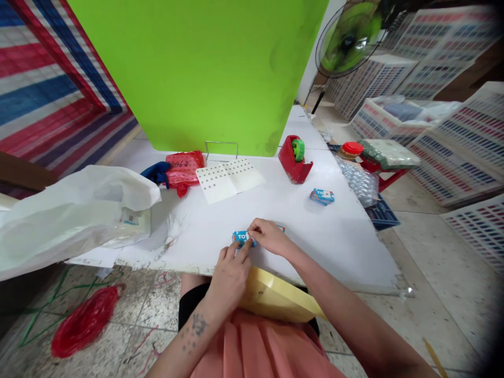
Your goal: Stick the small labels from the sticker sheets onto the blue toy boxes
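Salmon cloth (260, 354) on my lap. Blue card (240, 236) near white table's (334, 247) front edge. Left hand (233, 273): fingers apart, on card. Right hand (270, 236): fingertips together at its right end; can't tell if clamped. Probably light, stiffish, slick; take edges.

A round fan (348, 43) stands near stacked white plastic crates (466, 139).
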The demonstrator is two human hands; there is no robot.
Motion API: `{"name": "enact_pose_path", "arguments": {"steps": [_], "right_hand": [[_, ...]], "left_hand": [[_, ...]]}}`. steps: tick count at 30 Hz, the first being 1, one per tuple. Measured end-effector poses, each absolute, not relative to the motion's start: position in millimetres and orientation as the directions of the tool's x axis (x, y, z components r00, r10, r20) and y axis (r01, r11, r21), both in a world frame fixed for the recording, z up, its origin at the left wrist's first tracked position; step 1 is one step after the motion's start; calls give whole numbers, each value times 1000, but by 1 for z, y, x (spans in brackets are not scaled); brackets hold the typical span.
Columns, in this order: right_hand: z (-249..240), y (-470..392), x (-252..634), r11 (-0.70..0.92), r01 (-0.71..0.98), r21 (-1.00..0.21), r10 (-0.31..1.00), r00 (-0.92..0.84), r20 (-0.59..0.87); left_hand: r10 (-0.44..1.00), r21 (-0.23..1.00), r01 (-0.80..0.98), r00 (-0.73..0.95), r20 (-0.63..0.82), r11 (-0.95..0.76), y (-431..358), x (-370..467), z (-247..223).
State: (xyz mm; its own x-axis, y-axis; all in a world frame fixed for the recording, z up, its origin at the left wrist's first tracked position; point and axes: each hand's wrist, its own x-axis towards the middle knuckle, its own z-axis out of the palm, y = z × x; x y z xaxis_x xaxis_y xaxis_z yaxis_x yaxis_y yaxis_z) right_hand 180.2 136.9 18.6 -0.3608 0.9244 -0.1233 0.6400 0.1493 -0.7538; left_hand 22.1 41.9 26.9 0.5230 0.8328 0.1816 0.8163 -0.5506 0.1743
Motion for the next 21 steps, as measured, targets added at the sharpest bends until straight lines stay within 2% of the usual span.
{"name": "enact_pose_path", "arguments": {"steps": [6,8,12,17,21], "right_hand": [[28,123,181,383,621,-683,918,-340,206],[33,119,182,412,612,-676,909,-332,253],[40,118,186,403,579,-709,912,-318,259],[34,127,192,321,532,-784,939,-287,189],[24,130,189,302,581,-755,946,-283,160]], "left_hand": [[829,188,809,524,195,-556,43,21,29],[825,194,803,530,198,-563,38,20,33],[827,214,802,518,216,-558,30,16,36],[856,246,820,481,192,-516,25,10,34],[871,241,839,451,198,-489,27,8,30]]}}
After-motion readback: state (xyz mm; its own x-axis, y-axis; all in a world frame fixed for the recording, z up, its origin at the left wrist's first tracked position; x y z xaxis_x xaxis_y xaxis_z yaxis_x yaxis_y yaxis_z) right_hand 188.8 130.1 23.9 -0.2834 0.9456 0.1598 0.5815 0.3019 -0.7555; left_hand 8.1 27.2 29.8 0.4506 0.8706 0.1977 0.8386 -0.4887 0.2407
